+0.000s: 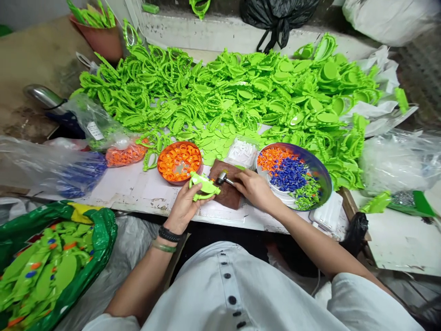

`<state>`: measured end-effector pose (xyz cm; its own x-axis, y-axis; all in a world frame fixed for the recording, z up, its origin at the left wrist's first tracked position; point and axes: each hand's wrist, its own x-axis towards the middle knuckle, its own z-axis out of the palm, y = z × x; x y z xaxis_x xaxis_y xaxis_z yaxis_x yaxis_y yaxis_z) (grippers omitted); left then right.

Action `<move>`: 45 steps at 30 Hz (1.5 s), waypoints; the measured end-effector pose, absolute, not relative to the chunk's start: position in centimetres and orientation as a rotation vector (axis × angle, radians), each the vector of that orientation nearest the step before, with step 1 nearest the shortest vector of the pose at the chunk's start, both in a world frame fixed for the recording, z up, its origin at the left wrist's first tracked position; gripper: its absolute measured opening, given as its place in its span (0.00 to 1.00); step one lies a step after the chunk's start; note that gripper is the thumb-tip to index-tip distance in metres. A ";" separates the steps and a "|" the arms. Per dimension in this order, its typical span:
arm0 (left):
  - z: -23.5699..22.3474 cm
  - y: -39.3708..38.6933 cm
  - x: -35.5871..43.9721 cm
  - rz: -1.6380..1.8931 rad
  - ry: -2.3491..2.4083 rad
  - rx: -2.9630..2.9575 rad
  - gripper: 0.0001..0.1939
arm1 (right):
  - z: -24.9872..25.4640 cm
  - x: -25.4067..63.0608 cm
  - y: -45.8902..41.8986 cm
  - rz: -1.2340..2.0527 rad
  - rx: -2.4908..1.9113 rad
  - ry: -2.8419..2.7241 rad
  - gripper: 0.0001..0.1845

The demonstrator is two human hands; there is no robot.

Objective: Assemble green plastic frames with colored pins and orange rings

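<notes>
- The left hand point(184, 207) is closed around a green plastic piece point(206, 186), which sits in its fingers, just left of the brown cloth pad point(225, 197).
- The piece is bright green and curved, with a flat oval part.
- The right hand point(253, 189) is closed on the handle of a small hammer point(222, 178), whose metal head hangs over the pad, just beside the green piece.
- Left of the pad, a round dish point(179, 143) holds orange rings.
- Right of the pad, a steel bowl point(324, 177) holds blue, orange and green small parts.
- Beyond the pad, a large heap of green plastic parts point(220, 87) covers the surface point(138, 193).
</notes>
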<state>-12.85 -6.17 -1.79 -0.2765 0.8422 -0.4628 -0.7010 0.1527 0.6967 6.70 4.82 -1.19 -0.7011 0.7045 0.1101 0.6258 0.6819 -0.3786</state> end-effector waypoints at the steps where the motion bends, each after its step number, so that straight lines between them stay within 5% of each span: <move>1: -1.9 -6.6 -13.2 1.475 1.121 0.182 0.17 | -1.7 6.7 4.5 0.365 -1.122 -2.724 0.11; 5: -2.3 -6.4 -12.7 1.400 1.256 0.258 0.20 | -2.9 6.5 3.4 0.193 -1.260 -2.739 0.15; 14: -4.0 -3.8 -11.5 1.392 1.346 0.355 0.21 | -0.7 6.0 3.8 0.814 -0.936 -2.578 0.23; 28: -4.2 -3.9 -11.8 1.374 1.293 0.392 0.22 | -1.9 10.8 -0.3 0.615 -1.071 -2.648 0.31; 38: -2.1 -8.3 -14.0 1.604 1.187 0.237 0.23 | -2.7 7.4 2.5 0.200 -1.275 -2.637 0.27; 45: -1.0 -12.1 -18.5 1.726 1.071 0.013 0.19 | -1.1 -4.6 7.8 0.297 -0.572 -2.818 0.17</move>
